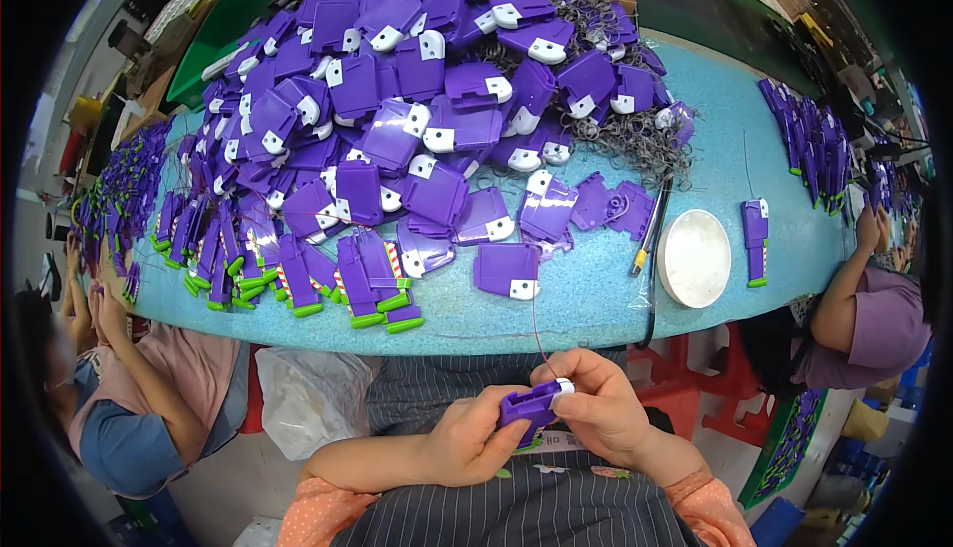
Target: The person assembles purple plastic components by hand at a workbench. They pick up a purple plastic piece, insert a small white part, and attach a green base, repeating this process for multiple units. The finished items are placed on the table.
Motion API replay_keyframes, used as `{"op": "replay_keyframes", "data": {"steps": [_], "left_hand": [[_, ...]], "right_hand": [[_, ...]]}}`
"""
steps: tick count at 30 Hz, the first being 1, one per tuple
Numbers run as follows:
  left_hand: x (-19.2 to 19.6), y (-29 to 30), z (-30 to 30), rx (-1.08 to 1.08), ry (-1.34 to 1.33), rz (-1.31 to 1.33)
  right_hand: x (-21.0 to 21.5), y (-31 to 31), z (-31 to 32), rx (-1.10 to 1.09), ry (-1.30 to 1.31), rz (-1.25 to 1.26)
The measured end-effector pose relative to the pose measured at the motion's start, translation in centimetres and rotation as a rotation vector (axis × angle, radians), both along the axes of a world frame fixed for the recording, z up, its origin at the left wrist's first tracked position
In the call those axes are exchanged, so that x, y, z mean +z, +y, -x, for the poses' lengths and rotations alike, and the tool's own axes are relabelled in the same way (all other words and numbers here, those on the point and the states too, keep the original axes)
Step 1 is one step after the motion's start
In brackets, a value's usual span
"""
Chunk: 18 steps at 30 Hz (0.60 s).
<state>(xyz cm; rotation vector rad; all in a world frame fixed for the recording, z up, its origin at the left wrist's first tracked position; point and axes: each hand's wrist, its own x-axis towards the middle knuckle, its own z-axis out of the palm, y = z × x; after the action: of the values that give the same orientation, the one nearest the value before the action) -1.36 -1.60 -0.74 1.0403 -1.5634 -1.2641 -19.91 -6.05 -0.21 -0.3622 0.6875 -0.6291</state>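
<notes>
Just in front of the table edge, my left hand point(481, 430) is closed around a purple plastic housing point(529, 406) with an open slot along it. My right hand point(606, 410) pinches the white end point(565, 386) of the same housing. A thin dark red wire point(539, 334) rises from my right fingers toward the table. Beyond my hands lies a flat purple piece with a white corner point(505, 270). To its left, several assembled purple pieces with green ends point(365, 279) lie together, some with red and white stripes.
A big heap of purple pieces with white corners point(387, 75) covers the table's middle, beside tangled dark wires point(635, 145). To the right are a white round dish point(694, 259), a yellow cutter knife point(643, 249) and one assembled piece point(756, 239). Co-workers sit at left point(149, 398) and right point(874, 324).
</notes>
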Motion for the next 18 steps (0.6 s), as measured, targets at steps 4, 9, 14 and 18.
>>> {"op": "replay_keyframes", "data": {"steps": [4, 9, 14, 18], "left_hand": [[0.1, 0.2, 0.2, 0.003, -0.014, 0.012], [0.4, 0.3, -0.5, -0.052, -0.015, -0.158], [1.0, -2.2, -1.5, -0.186, 0.060, -0.259], [1.3, -1.3, -0.7, -0.148, -0.046, -0.253]], "right_hand": [[-0.7, 0.4, -0.3, -0.058, -0.060, 0.057], [0.1, 0.0, -0.6, -0.064, 0.074, 0.090], [0.2, 0.3, -0.3, -0.042, 0.313, 0.506], [1.8, -1.1, 1.2, 0.158, 0.282, 0.342]]}}
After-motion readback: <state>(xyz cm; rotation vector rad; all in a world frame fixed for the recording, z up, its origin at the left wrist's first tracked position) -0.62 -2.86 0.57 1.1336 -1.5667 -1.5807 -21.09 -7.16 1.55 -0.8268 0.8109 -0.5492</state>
